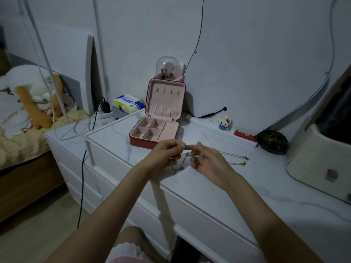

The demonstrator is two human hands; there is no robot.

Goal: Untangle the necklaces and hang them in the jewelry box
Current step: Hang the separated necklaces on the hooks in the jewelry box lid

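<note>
A pink jewelry box (144,142) stands open on the white marble tabletop (209,186), its lid upright with a row of small hooks (168,91). Just in front of it, my left hand (165,155) and my right hand (207,160) meet fingertip to fingertip and pinch thin tangled necklaces (182,162) that dangle down between them to the tabletop. Two chains trail right along the tabletop, one ending in a silver pendant (247,157), the other in a gold bead (243,164).
Behind the box stands a glass dome (167,68). A small toy figure (224,122), a red bar (245,135) and a dark round object (273,142) line the back right. A cream drawer unit (319,158) fills the far right. Cables hang at the left.
</note>
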